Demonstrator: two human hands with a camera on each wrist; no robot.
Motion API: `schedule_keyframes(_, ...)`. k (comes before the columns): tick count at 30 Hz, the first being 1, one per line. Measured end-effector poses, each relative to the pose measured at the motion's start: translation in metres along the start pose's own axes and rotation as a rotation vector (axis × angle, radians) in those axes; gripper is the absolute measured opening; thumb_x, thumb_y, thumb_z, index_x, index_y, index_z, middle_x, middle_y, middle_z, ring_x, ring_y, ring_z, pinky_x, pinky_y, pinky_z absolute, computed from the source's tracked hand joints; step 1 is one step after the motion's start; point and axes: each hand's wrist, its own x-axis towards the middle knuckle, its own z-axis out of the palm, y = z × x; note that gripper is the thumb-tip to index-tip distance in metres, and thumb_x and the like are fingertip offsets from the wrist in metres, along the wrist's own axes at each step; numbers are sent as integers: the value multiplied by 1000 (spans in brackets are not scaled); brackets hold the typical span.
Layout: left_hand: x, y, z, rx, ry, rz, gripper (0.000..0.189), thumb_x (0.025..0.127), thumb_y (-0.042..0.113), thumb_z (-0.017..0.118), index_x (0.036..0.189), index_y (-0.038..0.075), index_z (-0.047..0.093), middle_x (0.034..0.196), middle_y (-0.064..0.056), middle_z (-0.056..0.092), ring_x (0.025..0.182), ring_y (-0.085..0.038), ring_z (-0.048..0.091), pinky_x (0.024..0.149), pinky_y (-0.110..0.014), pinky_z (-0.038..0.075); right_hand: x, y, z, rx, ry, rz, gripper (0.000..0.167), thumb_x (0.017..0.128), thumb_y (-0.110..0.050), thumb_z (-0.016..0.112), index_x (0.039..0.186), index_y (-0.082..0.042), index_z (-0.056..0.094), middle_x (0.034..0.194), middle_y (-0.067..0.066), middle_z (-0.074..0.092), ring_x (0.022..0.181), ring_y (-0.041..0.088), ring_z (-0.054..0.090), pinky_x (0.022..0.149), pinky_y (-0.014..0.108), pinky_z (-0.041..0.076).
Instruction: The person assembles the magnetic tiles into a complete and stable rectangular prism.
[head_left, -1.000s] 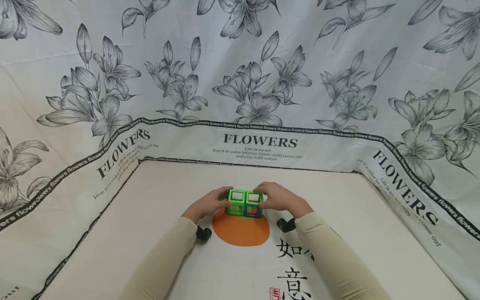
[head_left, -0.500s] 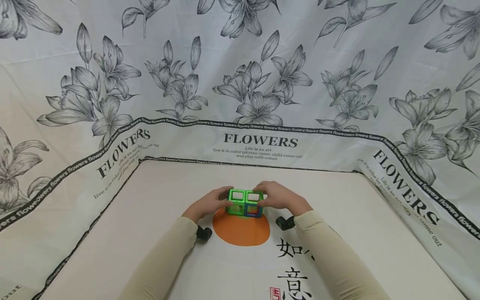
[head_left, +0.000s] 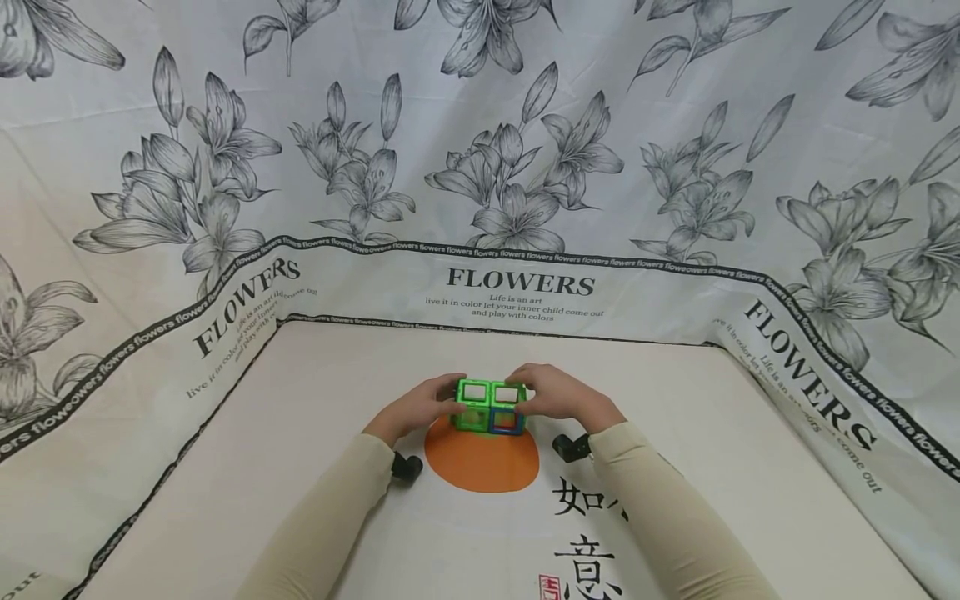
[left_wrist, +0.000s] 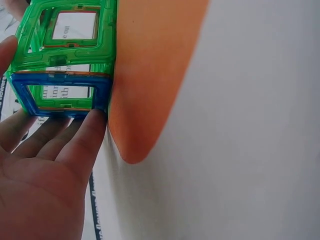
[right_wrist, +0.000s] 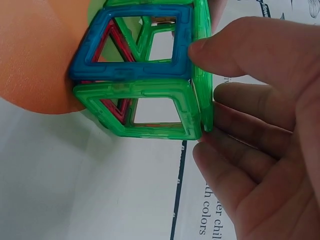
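A small double-cube box of see-through magnetic tiles (head_left: 491,407) stands at the far edge of a printed orange circle (head_left: 482,463). Most of its tiles are green. One blue tile (right_wrist: 182,37) forms the front right face, and a red tile (right_wrist: 111,42) shows inside through it. My left hand (head_left: 420,407) grips the left end, thumb at the front; its fingertips lie along another blue tile (left_wrist: 102,90) in the left wrist view. At the right end, my right hand (head_left: 561,394) holds the box with the thumb on the blue tile's edge and fingers by the top tile.
White cloth with black lettering (head_left: 584,575) covers the table around the box. A flower-printed curtain (head_left: 517,287) rises at the back and both sides. Black pieces (head_left: 407,468) sit beside the sleeve cuffs.
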Motion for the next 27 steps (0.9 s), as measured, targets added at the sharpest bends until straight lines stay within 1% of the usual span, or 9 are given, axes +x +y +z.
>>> schedule_keyframes(3,1,1,0,6,-6,-3,67,90,32,65,149,17,38,151,-6,44,143,-28,36,118,-50,28,-3,1,-1,-7,2,7,47,83,-23,72,127,-9,64,135,7,59,124,28,55,103,48,47)
schedule_keyframes(6,1,2,0,36,-13,-2,68,90,33,64,150,18,36,152,-6,43,144,-27,35,118,-51,28,-6,1,-3,-21,5,20,51,84,-27,72,131,-11,61,137,6,57,127,27,53,105,48,46)
schedule_keyframes(10,0,7,-1,110,-24,4,69,91,35,62,151,19,34,153,-5,41,144,-26,35,118,-50,29,-12,0,-8,-35,25,23,53,86,-30,67,136,-12,56,140,6,55,130,28,50,108,50,43)
schedule_keyframes(13,-1,12,-4,171,-27,16,71,91,35,62,153,19,31,154,-5,40,144,-25,35,117,-50,30,-17,0,-13,-39,49,17,51,89,-29,63,137,-12,55,142,7,53,133,30,48,109,52,40)
schedule_keyframes(17,-2,17,-11,268,-18,51,69,93,36,59,153,19,29,154,-6,39,144,-27,36,116,-51,32,-23,3,-20,-47,83,1,49,91,-28,61,137,-13,54,143,8,52,135,30,46,110,51,39)
schedule_keyframes(21,-4,22,-21,361,1,85,66,96,36,56,154,20,29,154,-6,39,142,-29,38,113,-50,36,-28,6,-27,-57,113,-19,49,92,-29,60,138,-14,54,144,8,51,135,30,46,110,51,39)
schedule_keyframes(25,-8,31,-34,421,28,99,66,97,37,55,154,23,26,154,-8,38,139,-34,41,112,-51,38,-33,9,-36,-78,160,-23,51,92,-31,60,139,-15,52,145,9,50,136,31,44,111,52,38)
schedule_keyframes(27,-9,35,-41,458,47,96,66,97,38,54,155,24,25,155,-8,37,140,-33,40,113,-52,36,-37,10,-41,-88,192,-19,51,92,-31,61,140,-15,52,146,9,49,137,32,43,111,53,37)
